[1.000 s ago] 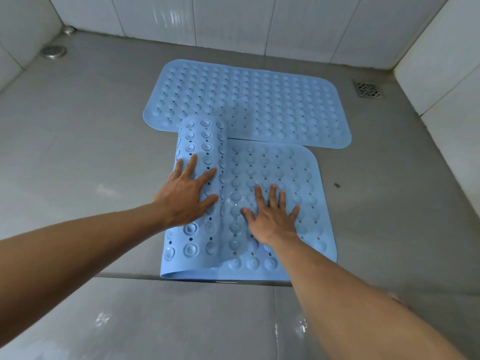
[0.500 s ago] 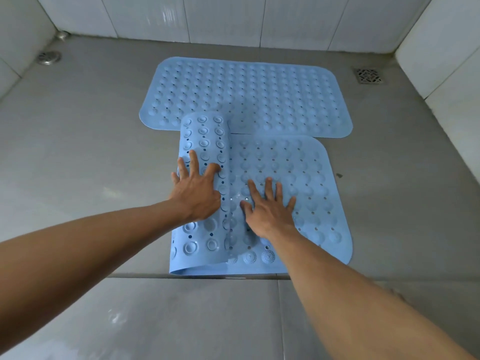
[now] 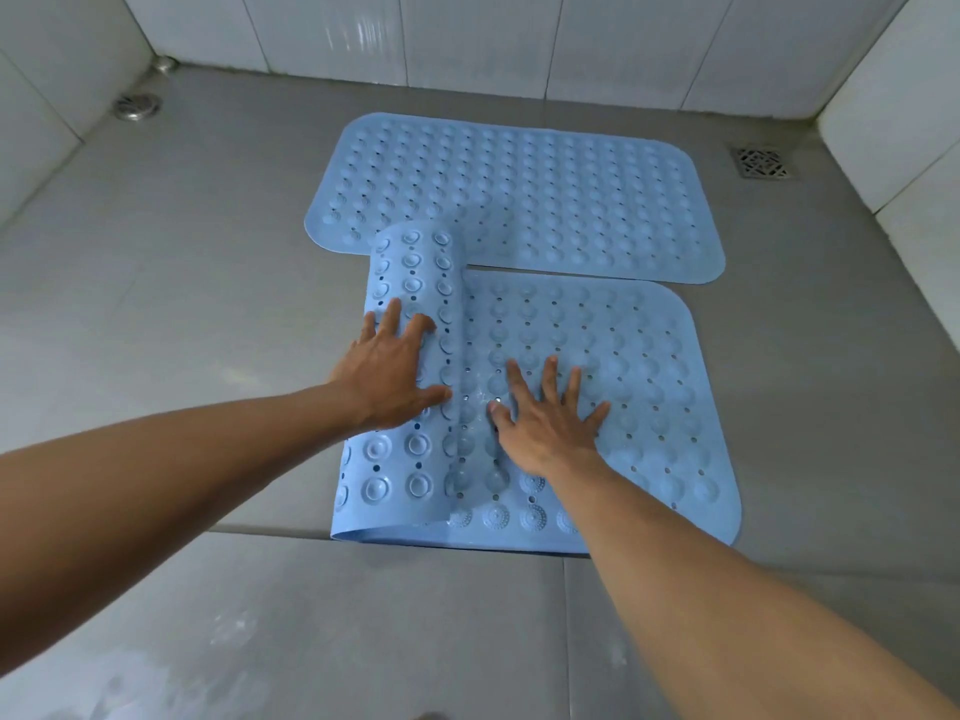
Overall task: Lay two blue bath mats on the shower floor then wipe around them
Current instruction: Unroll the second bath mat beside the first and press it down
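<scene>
- Head view: two blue mats lie on the grey shower floor (image 3: pixel 208 304), within the corner of white tiled walls (image 3: pixel 467 39).
- The far mat (image 3: pixel 519 194) lies flat, long side across the view, bumps up, near the back wall but apart from it.
- The near mat (image 3: pixel 597 381) lies just in front of it. Its right part is flat on the floor, with a thin strip of floor showing between the two mats on the right.
- The near mat's left part is curled over into a low roll that shows the suction cups of its underside. The roll's far end overlaps the far mat's front edge.
- The near mat's front edge sits along a joint between floor tiles.
- The left hand (image 3: pixel 389 371) rests palm down on top of the roll. Its grip is spread, fingers (image 3: pixel 395 317) straight and pointing away, thumb against the roll's right side. It pinches nothing.
- The right hand (image 3: pixel 545 423) presses palm down on the flat part just right of the roll. Its grip is also spread wide, fingers (image 3: pixel 550 376) straight and fanned on the bumps.
- Both bare forearms reach in from the bottom corners.
- A round drain (image 3: pixel 137 105) sits in the floor at the far left, beside a small pipe stub (image 3: pixel 165 65) in the corner.
- A square drain (image 3: pixel 761 162) sits at the far right, just beyond the far mat's right corner.
- Pale wet patches shine on the nearest floor tile.
</scene>
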Demonstrator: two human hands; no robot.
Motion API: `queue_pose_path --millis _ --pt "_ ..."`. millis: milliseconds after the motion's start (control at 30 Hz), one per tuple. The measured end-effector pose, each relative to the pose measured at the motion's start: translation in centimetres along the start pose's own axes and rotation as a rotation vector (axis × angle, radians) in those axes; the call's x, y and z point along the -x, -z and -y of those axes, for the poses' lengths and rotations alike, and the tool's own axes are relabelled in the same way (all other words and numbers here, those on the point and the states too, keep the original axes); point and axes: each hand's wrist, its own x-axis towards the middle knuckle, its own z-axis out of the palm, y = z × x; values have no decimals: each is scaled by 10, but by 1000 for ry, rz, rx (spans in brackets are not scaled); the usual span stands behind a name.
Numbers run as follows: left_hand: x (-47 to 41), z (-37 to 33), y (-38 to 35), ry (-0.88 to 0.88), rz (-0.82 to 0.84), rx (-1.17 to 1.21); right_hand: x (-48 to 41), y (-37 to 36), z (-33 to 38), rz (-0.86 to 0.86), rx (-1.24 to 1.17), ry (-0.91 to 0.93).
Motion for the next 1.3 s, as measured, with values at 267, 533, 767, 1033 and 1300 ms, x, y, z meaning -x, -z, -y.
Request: queue_pose_path --millis 267,533,767,1033,1300 --pt "-2 15 13 213 185 73 0 -2 -11 0 2 -11" --pt "13 18 1 81 132 -167 1 8 -10 10 64 -89" --pt "25 43 -15 91 152 -243 2 -13 32 32 5 31" --pt "27 38 -14 169 112 -306 2 -12 22 21 31 22" --pt "39 61 -3 231 -37 -359 5 -4 44 -28 62 13"
